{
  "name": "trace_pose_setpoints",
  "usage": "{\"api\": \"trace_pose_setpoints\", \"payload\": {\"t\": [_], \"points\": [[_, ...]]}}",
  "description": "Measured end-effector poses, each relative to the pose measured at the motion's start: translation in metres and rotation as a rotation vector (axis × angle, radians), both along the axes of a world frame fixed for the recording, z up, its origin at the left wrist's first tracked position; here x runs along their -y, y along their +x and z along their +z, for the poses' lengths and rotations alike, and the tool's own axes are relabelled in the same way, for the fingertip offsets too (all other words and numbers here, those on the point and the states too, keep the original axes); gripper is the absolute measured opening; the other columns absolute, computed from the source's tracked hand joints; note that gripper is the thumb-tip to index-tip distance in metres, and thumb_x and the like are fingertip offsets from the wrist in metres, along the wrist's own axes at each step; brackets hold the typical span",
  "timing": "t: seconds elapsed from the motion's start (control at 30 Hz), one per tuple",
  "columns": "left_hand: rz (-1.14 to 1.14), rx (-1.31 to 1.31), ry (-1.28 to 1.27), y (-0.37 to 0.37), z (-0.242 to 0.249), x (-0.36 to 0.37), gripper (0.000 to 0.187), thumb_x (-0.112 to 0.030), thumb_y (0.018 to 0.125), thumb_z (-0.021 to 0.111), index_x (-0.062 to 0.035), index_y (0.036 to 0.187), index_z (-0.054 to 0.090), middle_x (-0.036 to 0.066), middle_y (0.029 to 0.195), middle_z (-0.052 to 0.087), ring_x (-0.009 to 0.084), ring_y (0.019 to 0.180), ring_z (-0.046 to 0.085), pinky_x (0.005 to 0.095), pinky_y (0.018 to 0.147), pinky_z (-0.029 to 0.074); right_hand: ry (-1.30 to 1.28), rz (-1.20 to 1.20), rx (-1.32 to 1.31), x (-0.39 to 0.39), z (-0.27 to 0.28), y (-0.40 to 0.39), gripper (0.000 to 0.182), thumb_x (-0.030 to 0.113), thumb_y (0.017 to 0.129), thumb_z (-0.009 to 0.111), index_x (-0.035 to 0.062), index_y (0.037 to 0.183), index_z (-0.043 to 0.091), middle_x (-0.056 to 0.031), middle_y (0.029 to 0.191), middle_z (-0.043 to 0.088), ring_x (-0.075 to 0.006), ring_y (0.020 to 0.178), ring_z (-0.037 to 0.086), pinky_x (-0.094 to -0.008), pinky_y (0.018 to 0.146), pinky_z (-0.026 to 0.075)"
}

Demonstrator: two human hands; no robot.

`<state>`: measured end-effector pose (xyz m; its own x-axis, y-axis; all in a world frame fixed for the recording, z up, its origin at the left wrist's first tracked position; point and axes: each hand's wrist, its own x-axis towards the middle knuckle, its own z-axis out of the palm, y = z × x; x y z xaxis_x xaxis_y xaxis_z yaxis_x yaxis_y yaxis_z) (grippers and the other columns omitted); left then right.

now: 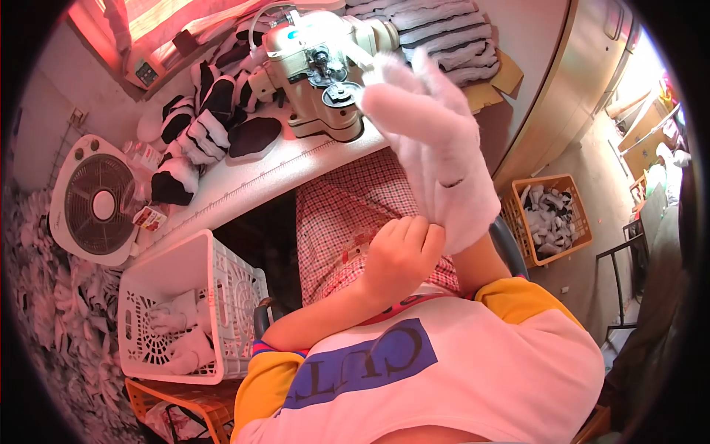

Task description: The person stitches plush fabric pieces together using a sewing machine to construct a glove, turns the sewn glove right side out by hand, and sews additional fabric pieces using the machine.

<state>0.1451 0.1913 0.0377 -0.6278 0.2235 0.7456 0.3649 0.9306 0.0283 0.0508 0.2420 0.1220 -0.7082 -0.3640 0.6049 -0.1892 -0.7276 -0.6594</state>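
Glove: white and fluffy; the glove [452, 159] is on the right arm, held up between chest and machine [314, 103].
Left grip: left hand [405, 257] has fingers curled in, pinching the glove's cuff at its near, left-hand edge.
Right grip: right hand is out of sight inside the glove (only the bare forearm [479, 265] shows below the cuff); cannot tell whether its fingers are spread or curled, or grasp anything.
Long axis: runs from the cuff, near the body, forward to the fingertips, leaning a little left, toward the machine. Fingertips blurred.
Key relation: from the left grip, the bulk of the glove lies forward and to the right. Left forearm comes in from the left, aslant to that axis; right forearm enters at the cuff, roughly along it.
Nearer hand: on the outside, the left, touching the cuff; the right fills the glove from within.
Machine: stands on the counter [259, 169], ahead and left of the glove. Glove fingers overlap its right side in view (touching or apart, cannot tell).
About: black-and-white pieces [207, 137] left of the machine; striped pieces [444, 41] beyond the glove.
Crate: white crate [217, 296] at the left, gloves [191, 351] lying inside.
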Motion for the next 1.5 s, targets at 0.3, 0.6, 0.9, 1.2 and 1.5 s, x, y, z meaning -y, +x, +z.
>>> {"api": "trace_pose_setpoints", "payload": {"t": [0.3,0.6,0.9,1.2,1.5], "points": [[-0.128,0.059,0.047,0.001,-0.015,-0.012,0.016,-0.009,0.067,0.062,-0.0052,0.077,0.049,0.008,0.070,0.047,0.0229,0.062,0.054,0.0326,0.055,0.046,-0.087,0.608,0.281,0.001,-0.007,-0.014,0.076,0.034,0.094,0.056,0.0072,0.150,0.012,-0.0212,0.142,0.034,-0.0366,0.126,0.045,-0.0514,0.110,0.033],[-0.003,0.116,-0.110,0.006,-0.027,-0.004,0.013,-0.011,0.069,0.059,-0.0083,0.075,0.047,0.005,0.066,0.047,0.0183,0.059,0.054,0.0290,0.052,0.045,-0.284,0.571,0.713,0.019,-0.012,-0.003,0.101,0.073,0.080,0.051,0.0065,0.149,0.018,-0.0128,0.144,0.038,-0.0362,0.135,0.033,-0.0564,0.110,0.028],[-0.156,0.014,-0.142,0.008,-0.026,-0.009,0.015,-0.014,0.068,0.059,-0.0080,0.075,0.047,0.004,0.064,0.045,0.0172,0.058,0.052,0.0278,0.051,0.043,-0.416,0.821,0.284,0.002,-0.007,0.001,0.100,0.080,0.080,0.037,0.0127,0.152,0.016,-0.0053,0.156,0.023,-0.0269,0.143,0.024,-0.0483,0.116,0.016],[-0.166,0.073,-0.160,0.009,-0.027,-0.009,0.015,-0.013,0.068,0.060,-0.0074,0.077,0.049,0.005,0.068,0.046,0.0180,0.062,0.053,0.0286,0.054,0.044,-0.391,0.760,0.604,-0.011,0.000,0.004,0.107,0.086,0.073,0.033,0.0093,0.147,0.030,-0.0117,0.148,0.038,-0.0313,0.136,0.036,-0.0410,0.114,0.027],[-0.222,-0.108,0.272,0.023,0.008,0.031,0.027,-0.011,0.064,0.076,-0.0088,0.089,0.065,0.006,0.088,0.061,0.0245,0.081,0.058,0.0359,0.070,0.046,-0.459,0.915,0.475,-0.018,0.013,0.011,0.110,0.078,0.077,0.047,0.0022,0.150,0.015,-0.0162,0.156,0.018,-0.0336,0.144,0.015,-0.0457,0.119,0.012]]}}
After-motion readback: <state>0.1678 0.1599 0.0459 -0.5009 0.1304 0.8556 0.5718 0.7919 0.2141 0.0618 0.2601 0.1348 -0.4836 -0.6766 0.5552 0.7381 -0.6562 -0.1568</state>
